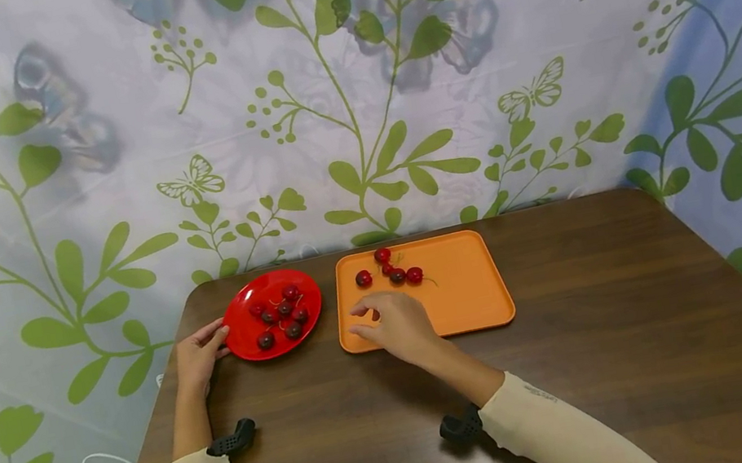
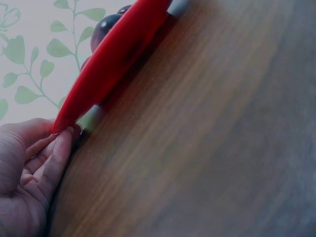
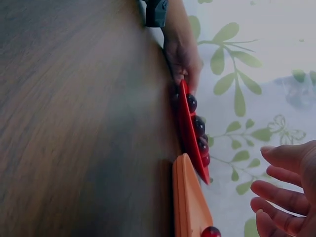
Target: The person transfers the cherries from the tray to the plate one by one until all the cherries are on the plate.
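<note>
My left hand (image 1: pixel 198 359) pinches the left rim of a round red plate (image 1: pixel 244 316), thumb above and fingers beneath, as the left wrist view shows. Several dark red cherries (image 1: pixel 293 330) with stems lie on that plate. To its right is an orange rectangular tray (image 1: pixel 465 281), with several more cherries (image 1: pixel 414 275) near its back left corner. Over the front left part of the tray hovers my right hand (image 1: pixel 399 327). Its thumb and fingers are apart and loosely bent, with nothing between them in the right wrist view.
Both plate and tray sit near the back of a dark brown wooden table (image 1: pixel 603 323). Behind the table's far edge hangs a pale cloth (image 1: pixel 306 201) printed with green leaves and butterflies. A narrow gap separates the plate from the tray.
</note>
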Motion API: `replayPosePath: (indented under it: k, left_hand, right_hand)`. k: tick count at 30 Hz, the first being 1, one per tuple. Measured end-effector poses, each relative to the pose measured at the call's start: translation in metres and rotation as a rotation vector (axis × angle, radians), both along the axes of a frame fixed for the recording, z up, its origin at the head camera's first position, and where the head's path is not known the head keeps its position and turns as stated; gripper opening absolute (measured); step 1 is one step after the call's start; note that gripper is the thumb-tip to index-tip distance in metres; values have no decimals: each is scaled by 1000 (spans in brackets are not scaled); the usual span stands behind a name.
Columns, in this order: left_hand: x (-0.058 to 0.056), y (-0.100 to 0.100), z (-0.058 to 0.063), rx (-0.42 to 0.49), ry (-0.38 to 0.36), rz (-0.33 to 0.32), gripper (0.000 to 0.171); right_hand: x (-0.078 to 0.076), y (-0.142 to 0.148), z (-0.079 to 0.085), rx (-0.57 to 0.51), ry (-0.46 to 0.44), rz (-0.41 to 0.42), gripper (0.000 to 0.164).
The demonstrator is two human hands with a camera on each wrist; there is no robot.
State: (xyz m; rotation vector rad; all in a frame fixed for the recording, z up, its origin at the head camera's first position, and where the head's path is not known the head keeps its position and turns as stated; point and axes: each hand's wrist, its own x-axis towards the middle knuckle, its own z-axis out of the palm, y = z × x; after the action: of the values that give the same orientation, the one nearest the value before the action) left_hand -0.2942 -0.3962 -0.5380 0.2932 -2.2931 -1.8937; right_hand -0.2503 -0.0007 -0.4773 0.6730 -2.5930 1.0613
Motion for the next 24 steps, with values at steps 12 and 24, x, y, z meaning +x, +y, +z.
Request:
replayPosePath:
  k: [12,24]
  left_hand:
    - [-1,0,-2,12,8,-1,44]
    - [0,1,3,-7,-12,5,45]
  right_hand:
    - [-9,14,-18,-20,-98,20,30]
    - [-18,21,-27,32,-176,0,32]
